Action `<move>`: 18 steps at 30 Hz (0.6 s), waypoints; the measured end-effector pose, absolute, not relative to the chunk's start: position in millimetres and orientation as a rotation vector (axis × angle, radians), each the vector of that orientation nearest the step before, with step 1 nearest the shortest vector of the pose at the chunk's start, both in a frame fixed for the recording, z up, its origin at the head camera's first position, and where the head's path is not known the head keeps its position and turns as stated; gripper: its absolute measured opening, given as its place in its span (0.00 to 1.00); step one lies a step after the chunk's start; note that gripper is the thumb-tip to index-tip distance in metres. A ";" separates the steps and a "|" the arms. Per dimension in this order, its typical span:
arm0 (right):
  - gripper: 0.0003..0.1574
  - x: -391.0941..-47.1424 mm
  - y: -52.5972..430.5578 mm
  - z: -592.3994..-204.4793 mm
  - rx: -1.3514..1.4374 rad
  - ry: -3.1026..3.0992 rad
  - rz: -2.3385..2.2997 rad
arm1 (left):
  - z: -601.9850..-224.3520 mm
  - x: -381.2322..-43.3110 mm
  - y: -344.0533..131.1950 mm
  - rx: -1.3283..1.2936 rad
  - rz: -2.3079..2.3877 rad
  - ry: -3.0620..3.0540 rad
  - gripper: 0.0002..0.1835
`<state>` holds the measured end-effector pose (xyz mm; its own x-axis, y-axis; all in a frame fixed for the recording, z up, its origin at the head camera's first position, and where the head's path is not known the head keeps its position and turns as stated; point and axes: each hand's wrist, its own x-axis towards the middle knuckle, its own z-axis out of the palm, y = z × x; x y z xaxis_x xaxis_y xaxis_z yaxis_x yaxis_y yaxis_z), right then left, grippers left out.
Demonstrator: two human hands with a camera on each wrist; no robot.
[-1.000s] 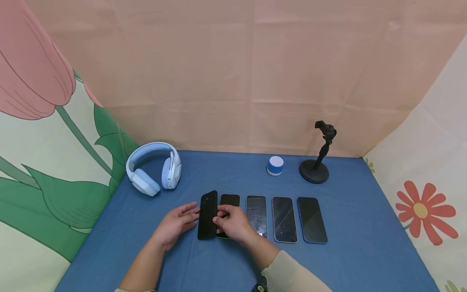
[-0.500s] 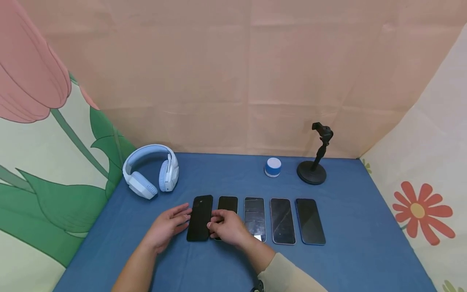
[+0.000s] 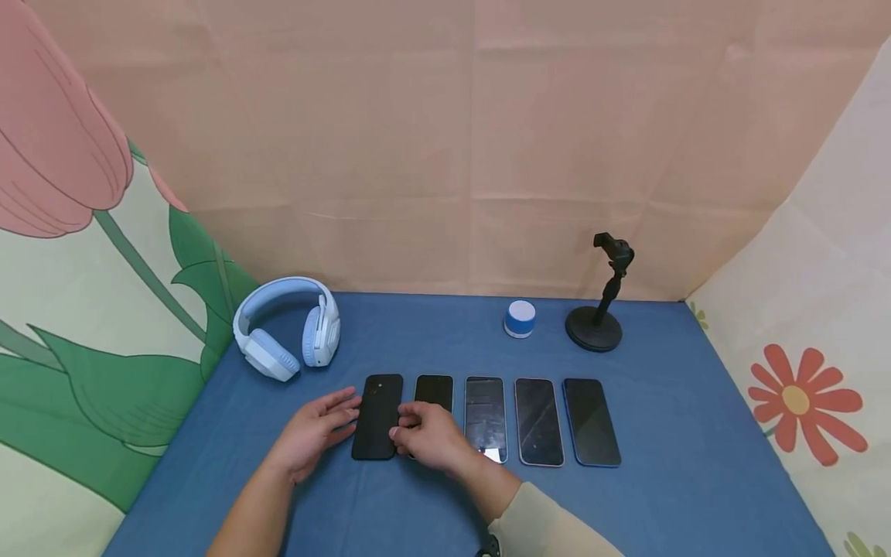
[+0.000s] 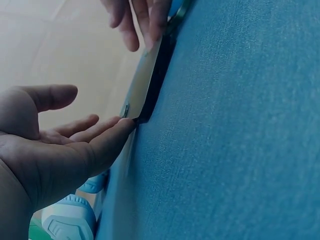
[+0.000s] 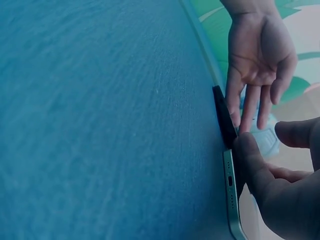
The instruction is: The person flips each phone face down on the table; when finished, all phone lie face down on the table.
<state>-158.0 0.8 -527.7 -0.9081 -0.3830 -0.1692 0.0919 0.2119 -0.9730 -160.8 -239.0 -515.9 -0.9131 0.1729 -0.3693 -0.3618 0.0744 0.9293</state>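
Observation:
A black phone lies at the left end of a row of phones, with a small camera mark near its top. My left hand touches its left edge with extended fingertips; in the left wrist view that thumb stands well away from the phone. On the other long edge, the fingers of my right hand touch the phone, thumb apart in the right wrist view. My right hand also covers much of the second phone, whose pale green edge shows beside the black one. Neither hand grips anything.
Three more phones lie to the right: a silver-edged phone, a cracked-looking phone and a blue-edged phone. Behind are blue headphones, a blue-and-white round jar and a black phone stand on the blue cloth.
The black phone has moved left, away from the second phone, and from slightly tilted has come to lie flatter. Both hands have shifted left along with it.

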 end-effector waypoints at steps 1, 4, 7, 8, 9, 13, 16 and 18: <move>0.29 -158.0 0.8 -527.7 -0.282 2.138 -1.726 | -515.8 -161.2 -239.2 -0.185 1.894 1.976 0.30; 0.29 -158.1 0.6 -527.0 -0.312 2.177 -1.690 | -515.1 -161.9 -240.4 -0.169 1.886 1.981 0.31; 0.30 -158.8 1.0 -525.8 -0.333 2.178 -1.671 | -514.3 -162.9 -241.4 -0.160 1.880 1.995 0.31; 0.30 -159.1 1.2 -525.3 -0.333 2.165 -1.676 | -514.1 -163.2 -242.1 -0.157 1.875 1.998 0.31; 0.31 -159.4 1.3 -525.2 -0.330 2.150 -1.680 | -514.2 -163.5 -242.4 -0.161 1.874 2.004 0.31; 0.30 -159.8 2.1 -526.2 -0.315 2.107 -1.695 | -515.4 -163.9 -241.8 -0.152 1.853 2.040 0.32; 0.30 -158.8 3.2 -526.8 -0.308 2.096 -1.699 | -515.6 -162.9 -239.1 -0.144 1.826 2.070 0.32; 0.31 -158.1 4.0 -527.0 -0.310 2.091 -1.704 | -515.6 -161.6 -237.5 -0.142 1.809 2.084 0.32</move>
